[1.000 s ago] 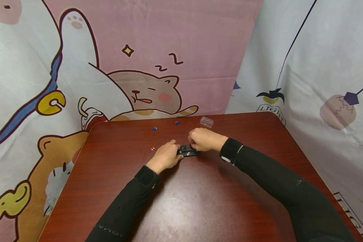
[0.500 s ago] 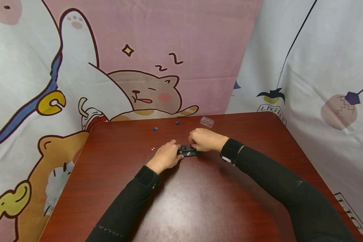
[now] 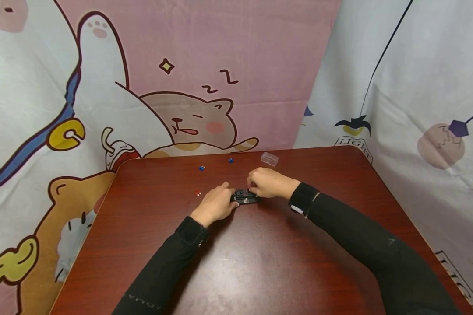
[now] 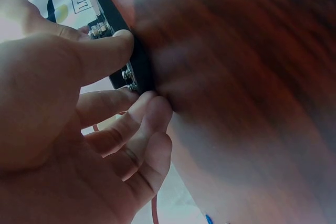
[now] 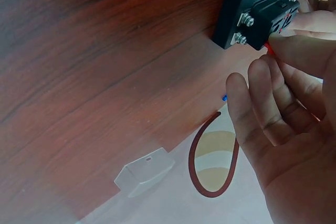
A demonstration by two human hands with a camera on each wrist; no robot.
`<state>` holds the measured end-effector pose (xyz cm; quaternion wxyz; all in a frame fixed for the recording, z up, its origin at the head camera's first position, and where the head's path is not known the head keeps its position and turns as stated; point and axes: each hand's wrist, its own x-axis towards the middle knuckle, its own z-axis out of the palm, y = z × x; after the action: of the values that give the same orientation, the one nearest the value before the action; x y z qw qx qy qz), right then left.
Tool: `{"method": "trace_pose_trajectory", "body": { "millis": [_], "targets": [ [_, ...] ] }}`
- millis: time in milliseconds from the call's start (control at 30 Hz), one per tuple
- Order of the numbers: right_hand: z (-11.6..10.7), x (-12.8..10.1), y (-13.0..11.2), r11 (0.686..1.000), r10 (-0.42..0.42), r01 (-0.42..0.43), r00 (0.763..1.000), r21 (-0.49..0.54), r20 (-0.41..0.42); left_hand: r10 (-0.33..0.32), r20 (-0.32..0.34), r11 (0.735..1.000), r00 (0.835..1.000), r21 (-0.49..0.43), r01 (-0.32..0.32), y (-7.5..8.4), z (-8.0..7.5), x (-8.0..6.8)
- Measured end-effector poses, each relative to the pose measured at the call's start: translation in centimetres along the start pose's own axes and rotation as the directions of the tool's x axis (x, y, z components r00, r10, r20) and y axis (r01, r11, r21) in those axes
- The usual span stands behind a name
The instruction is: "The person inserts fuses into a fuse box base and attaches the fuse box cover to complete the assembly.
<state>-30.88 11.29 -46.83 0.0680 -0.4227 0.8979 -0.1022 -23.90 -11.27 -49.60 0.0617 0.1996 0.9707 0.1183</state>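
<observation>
While the left hand [image 3: 216, 203] still pinches the black fuse block [image 3: 245, 196] at mid-frame, little has changed. The right hand [image 3: 266, 183], barely shifted, pinches a red fuse [image 5: 270, 48] against it on the worktop [image 3: 260, 253].

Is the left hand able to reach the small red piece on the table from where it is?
Probably yes: the red piece lies just beside the left hand, with only bare table between.
</observation>
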Motion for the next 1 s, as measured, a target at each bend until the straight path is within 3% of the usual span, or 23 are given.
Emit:
{"method": "trace_pose_trajectory", "body": {
  "millis": [433, 800, 1000],
  "targets": [
    [0.7, -0.8, 0.6, 1.000, -0.006, 0.006, 0.999, -0.003, -0.053, -0.006, 0.011, 1.000, 1.000, -0.005, 0.006, 0.0, 0.3, 0.0],
    [1.0, -2.0, 2.3, 0.984, 0.068, -0.053, 0.994, 0.168, -0.082, -0.018, 0.009, 1.000, 1.000, -0.012, 0.018, 0.1, 0.2, 0.1],
    [1.8, -2.8, 2.5, 0.983, 0.073, -0.064, 0.996, 0.171, -0.044, -0.021, 0.013, 1.000, 1.000, -0.017, 0.021, 0.1, 0.1, 0.1]
  ]
}}
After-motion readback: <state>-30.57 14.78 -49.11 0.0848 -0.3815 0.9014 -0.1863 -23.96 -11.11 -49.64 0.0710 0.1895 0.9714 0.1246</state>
